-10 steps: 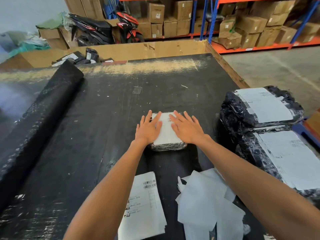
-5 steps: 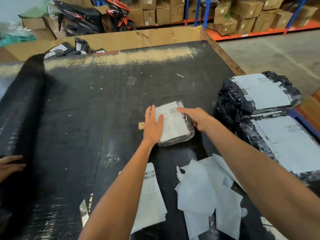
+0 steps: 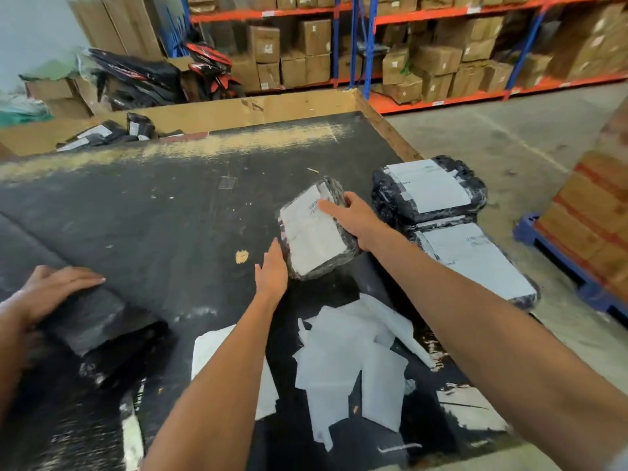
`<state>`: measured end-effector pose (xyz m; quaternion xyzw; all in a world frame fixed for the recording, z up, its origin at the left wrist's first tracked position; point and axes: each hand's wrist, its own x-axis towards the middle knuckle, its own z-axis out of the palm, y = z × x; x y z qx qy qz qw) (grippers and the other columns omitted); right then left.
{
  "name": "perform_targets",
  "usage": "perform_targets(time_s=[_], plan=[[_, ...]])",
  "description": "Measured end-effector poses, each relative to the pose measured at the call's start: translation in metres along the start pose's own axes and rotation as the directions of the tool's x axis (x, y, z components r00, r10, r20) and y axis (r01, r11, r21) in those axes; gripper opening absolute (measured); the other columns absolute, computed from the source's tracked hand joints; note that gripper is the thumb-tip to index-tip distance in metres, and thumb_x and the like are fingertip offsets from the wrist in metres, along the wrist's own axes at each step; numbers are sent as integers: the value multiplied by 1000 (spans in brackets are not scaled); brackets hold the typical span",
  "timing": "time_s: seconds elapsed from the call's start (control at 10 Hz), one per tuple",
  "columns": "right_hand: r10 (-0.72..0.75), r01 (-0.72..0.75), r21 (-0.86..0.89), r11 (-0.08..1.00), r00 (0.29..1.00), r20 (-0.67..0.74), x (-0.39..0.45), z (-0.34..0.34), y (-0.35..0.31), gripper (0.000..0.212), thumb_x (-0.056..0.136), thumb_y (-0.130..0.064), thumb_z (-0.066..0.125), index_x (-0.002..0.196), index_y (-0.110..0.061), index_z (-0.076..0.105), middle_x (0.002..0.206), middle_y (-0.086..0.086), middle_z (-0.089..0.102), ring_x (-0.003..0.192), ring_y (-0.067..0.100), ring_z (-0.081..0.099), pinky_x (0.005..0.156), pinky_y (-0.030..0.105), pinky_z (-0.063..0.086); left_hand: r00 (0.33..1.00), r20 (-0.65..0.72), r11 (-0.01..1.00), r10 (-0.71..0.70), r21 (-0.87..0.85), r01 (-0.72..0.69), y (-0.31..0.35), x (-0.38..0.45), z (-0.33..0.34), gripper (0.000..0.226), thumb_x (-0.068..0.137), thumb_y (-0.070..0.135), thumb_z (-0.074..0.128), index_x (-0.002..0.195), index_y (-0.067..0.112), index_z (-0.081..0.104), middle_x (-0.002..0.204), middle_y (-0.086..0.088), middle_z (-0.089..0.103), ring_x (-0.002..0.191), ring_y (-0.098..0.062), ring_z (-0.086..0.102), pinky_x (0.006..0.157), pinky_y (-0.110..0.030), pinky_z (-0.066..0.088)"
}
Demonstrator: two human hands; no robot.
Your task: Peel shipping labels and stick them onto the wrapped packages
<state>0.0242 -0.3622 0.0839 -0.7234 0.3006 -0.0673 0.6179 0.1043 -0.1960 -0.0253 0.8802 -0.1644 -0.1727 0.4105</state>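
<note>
At the far left, another person's hand [image 3: 51, 287] rests on a roll of black plastic wrap [image 3: 98, 321] lying on the black-topped wooden table [image 3: 170, 212]; half a second ago only its fingertips showed at the frame's edge. Just right of the roll, a stack of white printed shipping labels [image 3: 217, 348] lies partly under the left forearm. The left hand [image 3: 272, 271] is flat, fingers straight, its fingertips at the near left corner of the small black-wrapped package with a white label on top [image 3: 314, 232]; earlier its palm lay on the label. The package sits mid-table, tilted up on its right side, and has shifted right since a second ago. The right hand [image 3: 353, 217] grasps its far right edge, thumb across the label, fingers curled behind. Nearer, a heap of peeled white backing papers [image 3: 346, 362] lies between the forearms. To the right, two larger black-wrapped labelled packages [image 3: 452, 229] are stacked at the table's edge, just beside the held package. Beyond stand orange-and-blue shelves of cardboard boxes [image 3: 424, 59].
</note>
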Motion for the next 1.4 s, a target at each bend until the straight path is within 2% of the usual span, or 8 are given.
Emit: perform_targets(time_s=[0.2,0.4,0.6,0.7,0.8,0.9,1.2,1.4], plan=[[43,-64,211,975,994,103,-51,-65,-14,90,72,-65,77,147,-24,48,147,-7,45,135,22,45,110,43,36,997,70,918,-31,396,1,-2,-28,19,54,101,40,47,153,30,36,167,1,15,155,-26,0,122,-54,-5],[45,-66,300,952,996,77,-104,-146,15,31,86,-38,75,107,-14,75,91,6,80,77,23,76,74,35,62,999,51,857,-16,516,-12,-1,-66,35,57,104,41,42,157,33,23,168,-1,7,155,-27,-1,121,-56,-1],[96,-88,235,968,995,-23,-116,-207,48,74,54,-54,88,113,-12,75,116,11,74,102,31,72,97,53,55,999,-21,913,45,406,-32,-11,-89,44,50,103,25,47,153,23,38,166,-7,18,155,-26,8,123,-51,0],[108,-94,124,988,988,-112,-110,-222,57,83,48,-63,88,108,-7,74,114,19,74,103,38,72,96,54,56,997,-52,905,63,423,-35,-11,-95,50,50,104,28,45,153,24,37,166,-6,19,155,-25,9,123,-50,2],[47,-101,-225,969,971,-234,-121,-221,58,71,84,-64,59,113,0,66,112,19,70,103,37,67,86,39,53,995,-62,895,76,444,-41,-13,-95,50,50,104,29,43,154,25,36,167,-4,18,155,-24,8,123,-49,2],[31,-117,-331,936,967,-252,-117,-221,63,69,91,-64,45,120,-3,62,130,16,60,120,37,57,101,46,49,994,-65,886,91,460,-51,-18,-95,52,50,105,30,41,154,25,35,167,-4,18,155,-23,8,123,-49,2],[33,-133,-450,883,974,-223,-117,-222,55,65,101,-53,39,134,1,53,137,20,56,114,36,58,91,38,48,998,-34,883,57,467,-34,-14,-97,50,51,104,30,40,154,26,33,167,-2,16,155,-22,7,123,-48,1],[-95,-29,-658,752,984,-151,-121,-239,35,54,105,-51,29,111,-5,57,112,20,57,101,34,57,79,37,43,998,-49,889,50,457,-22,2,-89,35,49,100,33,51,146,18,47,153,-12,45,138,-33,44,115,-45,34]])
